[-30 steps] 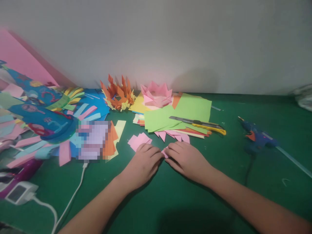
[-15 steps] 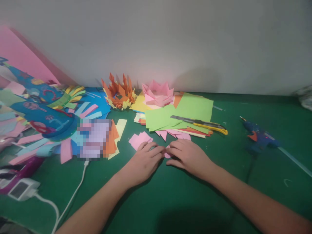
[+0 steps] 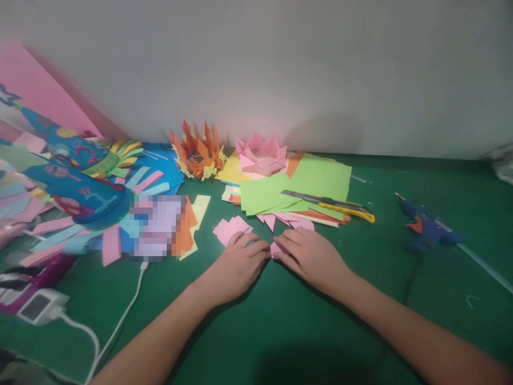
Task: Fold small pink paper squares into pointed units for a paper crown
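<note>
Left hand (image 3: 240,262): fingers curled, gripping a small pink paper (image 3: 275,249) by its left side!
Right hand (image 3: 315,256): in on the same paper, fingertips almost meeting the left's.
Pink pieces (image 3: 232,230): fanned just beyond the left hand.
Knife (image 3: 328,204): lying across green sheets (image 3: 320,175), yellow handle rightward.
Orange crown (image 3: 200,164): beside a pink crown (image 3: 262,164), near the wall (image 3: 256,64).
Glue gun (image 3: 433,230): well off right, on the green table (image 3: 224,337).
Party hats (image 3: 100,207): tipped over at left, fringed with strips (image 3: 111,246).
</note>
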The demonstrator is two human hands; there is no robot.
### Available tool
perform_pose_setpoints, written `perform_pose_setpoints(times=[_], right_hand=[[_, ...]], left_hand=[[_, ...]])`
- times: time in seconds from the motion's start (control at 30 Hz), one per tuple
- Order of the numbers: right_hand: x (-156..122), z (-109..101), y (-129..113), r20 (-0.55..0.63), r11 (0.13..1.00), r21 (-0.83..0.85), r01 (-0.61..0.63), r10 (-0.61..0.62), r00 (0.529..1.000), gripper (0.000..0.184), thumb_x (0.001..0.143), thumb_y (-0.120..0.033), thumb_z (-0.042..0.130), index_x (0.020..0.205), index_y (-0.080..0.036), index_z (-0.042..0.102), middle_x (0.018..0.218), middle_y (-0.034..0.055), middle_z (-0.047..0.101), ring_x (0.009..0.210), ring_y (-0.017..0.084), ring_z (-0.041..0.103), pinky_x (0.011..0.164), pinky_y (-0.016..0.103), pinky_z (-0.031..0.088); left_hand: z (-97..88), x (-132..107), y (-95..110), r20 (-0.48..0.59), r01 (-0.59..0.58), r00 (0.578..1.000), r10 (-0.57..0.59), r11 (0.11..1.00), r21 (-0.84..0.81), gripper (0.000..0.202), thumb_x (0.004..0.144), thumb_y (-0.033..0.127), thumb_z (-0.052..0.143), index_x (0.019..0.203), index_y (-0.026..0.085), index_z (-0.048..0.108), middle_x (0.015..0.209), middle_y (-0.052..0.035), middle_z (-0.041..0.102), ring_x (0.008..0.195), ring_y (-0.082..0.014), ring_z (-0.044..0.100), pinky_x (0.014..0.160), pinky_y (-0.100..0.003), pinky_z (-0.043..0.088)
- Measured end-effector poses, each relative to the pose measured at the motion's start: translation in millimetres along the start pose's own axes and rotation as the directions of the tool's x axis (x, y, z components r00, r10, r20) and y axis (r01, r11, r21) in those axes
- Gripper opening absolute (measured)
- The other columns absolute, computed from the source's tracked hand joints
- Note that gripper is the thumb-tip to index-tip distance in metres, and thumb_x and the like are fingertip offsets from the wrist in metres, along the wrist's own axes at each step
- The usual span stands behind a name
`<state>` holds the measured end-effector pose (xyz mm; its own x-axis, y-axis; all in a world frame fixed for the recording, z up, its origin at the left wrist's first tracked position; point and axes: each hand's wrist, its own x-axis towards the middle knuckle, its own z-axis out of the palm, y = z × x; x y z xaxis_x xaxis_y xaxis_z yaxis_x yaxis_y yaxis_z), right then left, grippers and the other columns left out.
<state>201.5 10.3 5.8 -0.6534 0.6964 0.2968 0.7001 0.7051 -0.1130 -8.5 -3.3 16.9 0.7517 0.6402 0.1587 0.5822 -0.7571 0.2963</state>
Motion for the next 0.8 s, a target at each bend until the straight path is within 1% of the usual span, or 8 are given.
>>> perform_pose_setpoints(times=[0.07, 0.17, 0.27, 0.33, 0.4, 0.53, 0.6, 0.8], right_hand=[[0, 0, 1, -0.016, 1.0, -0.029, 0.011, -0.011, 1.0, 0.035, 0.095, -0.033, 0.039, 0.098, -0.012, 0.066, 0.082, 0.0104, 0.065, 0.078, 0.021, 0.057, 0.07, 0.032, 0.043], [1, 0, 2, -0.031, 0.997, -0.065, 0.046, -0.049, 0.998, 0.033, 0.095, -0.027, 0.038, 0.096, -0.01, 0.067, 0.08, 0.0109, 0.065, 0.076, 0.021, 0.057, 0.068, 0.033, 0.044], [0, -1, 1, -0.018, 0.998, -0.053, 0.029, -0.03, 0.999, 0.031, 0.094, -0.026, 0.041, 0.099, -0.01, 0.066, 0.082, 0.0117, 0.064, 0.078, 0.022, 0.058, 0.069, 0.035, 0.045], [-1, -1, 0, -0.018, 1.0, -0.005, 0.014, -0.014, 1.0, 0.03, 0.093, -0.03, 0.045, 0.103, -0.01, 0.064, 0.086, 0.0118, 0.064, 0.081, 0.023, 0.057, 0.07, 0.036, 0.046], [-2, -1, 1, -0.017, 0.997, 0.08, 0.015, -0.013, 1.0, 0.03, 0.09, -0.036, 0.051, 0.105, -0.012, 0.062, 0.092, 0.0114, 0.063, 0.086, 0.023, 0.056, 0.074, 0.036, 0.046], [-2, -1, 3, 0.048, 0.959, 0.279, 0.057, -0.073, 0.996, 0.023, 0.086, -0.038, 0.057, 0.094, -0.017, 0.062, 0.096, 0.0075, 0.063, 0.091, 0.021, 0.055, 0.08, 0.034, 0.045], [-1, 0, 3, 0.066, 0.946, 0.315, 0.08, -0.106, 0.992, 0.019, 0.087, -0.036, 0.056, 0.091, -0.018, 0.063, 0.094, 0.0062, 0.063, 0.089, 0.019, 0.055, 0.078, 0.033, 0.044], [-2, 1, 2, 0.029, 0.964, 0.238, 0.121, -0.132, 0.991, 0.021, 0.093, -0.028, 0.046, 0.094, -0.018, 0.065, 0.092, 0.0069, 0.064, 0.087, 0.02, 0.055, 0.076, 0.034, 0.043]], left_hand=[[0.6, 0, 0, -0.001, 0.002, 1.0, -0.002, 1.0, -0.004, 0.025, 0.094, 0.013, 0.035, 0.106, 0.016, 0.057, 0.108, -0.0059, 0.06, 0.103, -0.0198, 0.046, 0.097, -0.039, 0.033], [1.0, 0, 0, -0.008, 0.001, 1.0, -0.001, 1.0, -0.01, 0.026, 0.094, 0.014, 0.035, 0.108, 0.016, 0.057, 0.111, -0.0064, 0.059, 0.104, -0.0203, 0.046, 0.097, -0.04, 0.033], [0.2, 0, 0, -0.011, 0.001, 1.0, -0.001, 1.0, -0.023, 0.026, 0.093, 0.013, 0.036, 0.109, 0.017, 0.056, 0.113, -0.0053, 0.059, 0.105, -0.0201, 0.045, 0.098, -0.04, 0.032], [-0.7, 1, -2, -0.007, 0.0, 1.0, 0.0, 1.0, -0.031, 0.027, 0.093, 0.013, 0.036, 0.109, 0.017, 0.057, 0.113, -0.005, 0.06, 0.104, -0.0195, 0.045, 0.096, -0.039, 0.033], [-1.1, 1, -4, -0.002, -0.006, 1.0, 0.006, 0.999, -0.044, 0.028, 0.092, 0.011, 0.036, 0.109, 0.018, 0.057, 0.113, -0.0053, 0.061, 0.103, -0.0195, 0.046, 0.094, -0.038, 0.034], [0.1, 0, -9, -0.004, -0.004, 1.0, 0.003, 0.996, -0.088, 0.031, 0.09, 0.007, 0.036, 0.109, 0.02, 0.057, 0.112, -0.0037, 0.062, 0.102, -0.019, 0.046, 0.093, -0.037, 0.034], [0.8, 0, -10, -0.012, 0.01, 1.0, -0.011, 0.995, -0.102, 0.031, 0.09, 0.005, 0.035, 0.106, 0.02, 0.057, 0.11, -0.0026, 0.063, 0.101, -0.0186, 0.046, 0.093, -0.036, 0.033], [1.4, 1, -9, -0.027, 0.031, 0.999, -0.035, 0.991, -0.132, 0.027, 0.09, 0.005, 0.036, 0.101, 0.02, 0.057, 0.108, -0.0023, 0.064, 0.1, -0.0178, 0.046, 0.093, -0.035, 0.034]])
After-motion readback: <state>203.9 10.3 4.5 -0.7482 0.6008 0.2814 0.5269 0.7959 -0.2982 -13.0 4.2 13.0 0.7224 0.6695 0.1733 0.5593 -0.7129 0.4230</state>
